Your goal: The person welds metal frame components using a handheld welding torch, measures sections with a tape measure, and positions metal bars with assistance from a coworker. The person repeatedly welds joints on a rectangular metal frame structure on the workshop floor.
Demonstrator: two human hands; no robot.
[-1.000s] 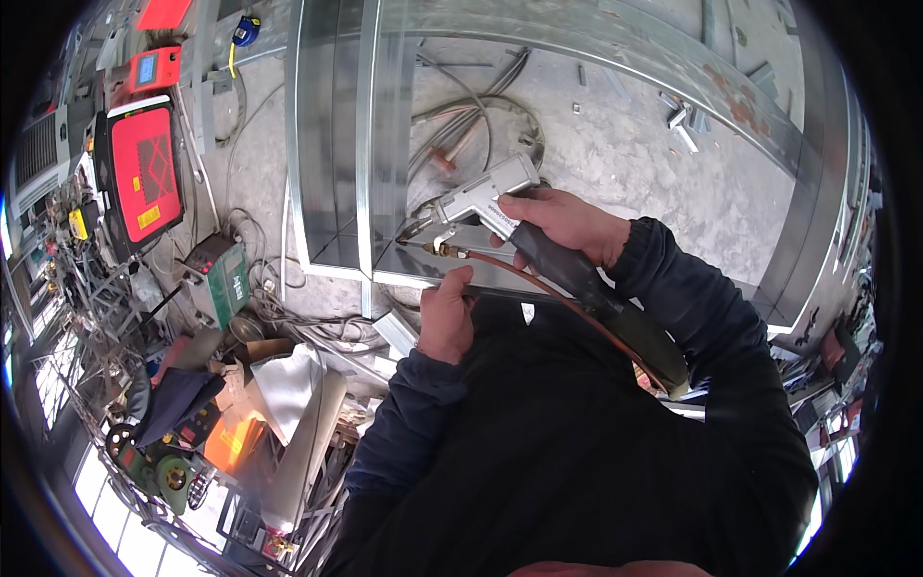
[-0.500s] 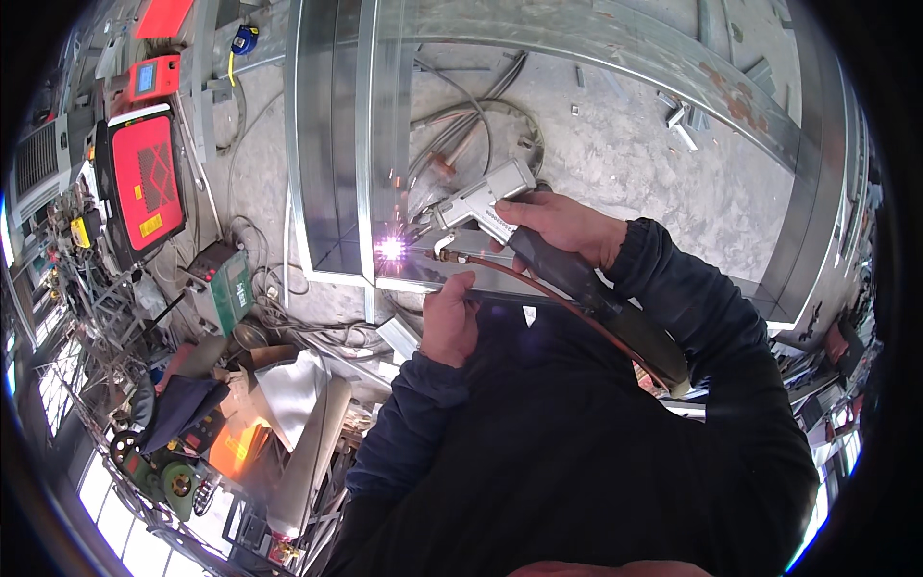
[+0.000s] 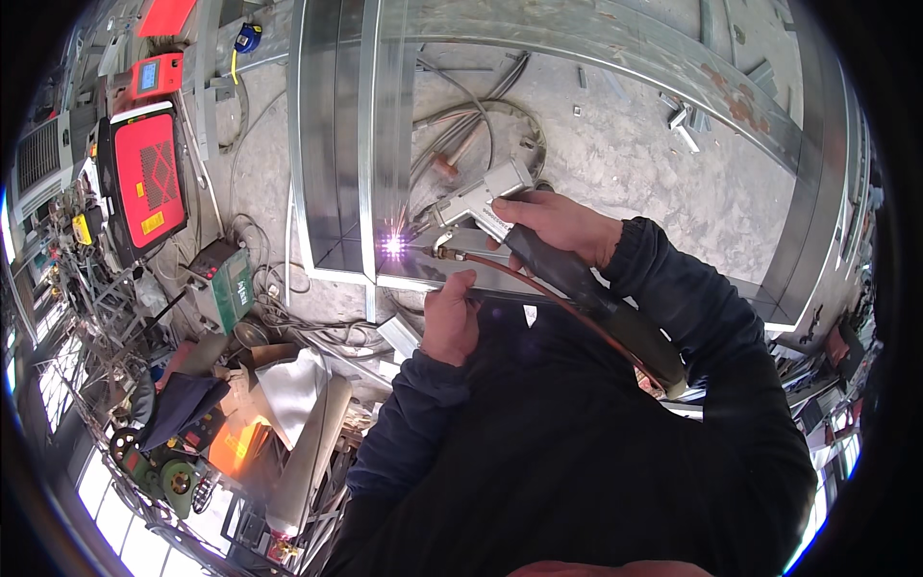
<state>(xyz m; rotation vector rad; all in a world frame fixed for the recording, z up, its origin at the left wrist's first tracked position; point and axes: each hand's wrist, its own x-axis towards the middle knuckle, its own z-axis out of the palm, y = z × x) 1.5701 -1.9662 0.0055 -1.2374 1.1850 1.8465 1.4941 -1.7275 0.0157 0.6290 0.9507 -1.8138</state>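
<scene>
My right hand (image 3: 567, 229) is closed around the black grip of a handheld welding gun (image 3: 481, 200) with a silver angled head. The nozzle points left at a bright violet-white glow (image 3: 394, 246) with sparks, at an inner corner of a grey metal frame (image 3: 348, 125). A thin wire feed tube (image 3: 538, 281) runs below the gun to a fitting near the nozzle. My left hand (image 3: 450, 317) grips the frame's near rail, thumb on top; its other fingers are partly hidden. The glare hides the joint itself.
Cables (image 3: 495, 106) and a hammer (image 3: 447, 165) lie on the concrete floor inside the frame. Left stand a red-and-black machine (image 3: 149, 183) and a green box (image 3: 223, 288). Metal offcuts (image 3: 685, 127) lie at the far right. A blue tape measure (image 3: 247, 38) sits far left.
The welding gun has shifted very slightly, and its glow is now a little smaller, with sparks fanning upward. My left hand keeps its hold on the rail.
</scene>
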